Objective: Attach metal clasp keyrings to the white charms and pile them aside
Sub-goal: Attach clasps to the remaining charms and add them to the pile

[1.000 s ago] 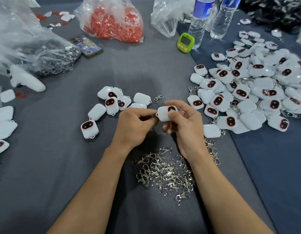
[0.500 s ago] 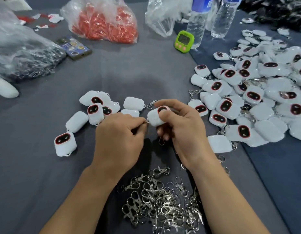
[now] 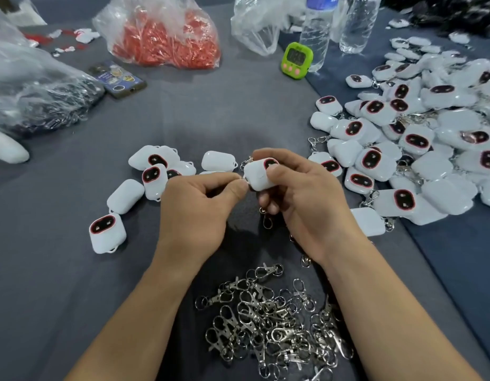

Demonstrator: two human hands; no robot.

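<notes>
My right hand (image 3: pixel 301 199) grips a white charm (image 3: pixel 259 176) with a red-rimmed dark oval on top, held above the grey cloth. My left hand (image 3: pixel 199 207) pinches at the charm's left edge, thumb and forefinger closed on its small loop; what lies between the fingertips is hidden. A metal clasp (image 3: pixel 266 220) dangles below my right hand's fingers. Several loose charms (image 3: pixel 153 171) lie to the left of my hands. A heap of metal clasp keyrings (image 3: pixel 271 323) lies between my forearms. A large pile of charms with clasps (image 3: pixel 419 138) covers the right side.
At the back stand a bag of red parts (image 3: pixel 166 39), a clear plastic bag (image 3: pixel 260 26), two water bottles (image 3: pixel 316 34), a green timer (image 3: pixel 296 60) and a phone (image 3: pixel 117 79). A plastic bag with dark metal parts (image 3: pixel 37 92) lies at the left.
The view has drawn closer and shifted down. Both hands stay on the same charm, the left fingers still pinched at its edge. A clasp now hangs visibly under my right hand.
</notes>
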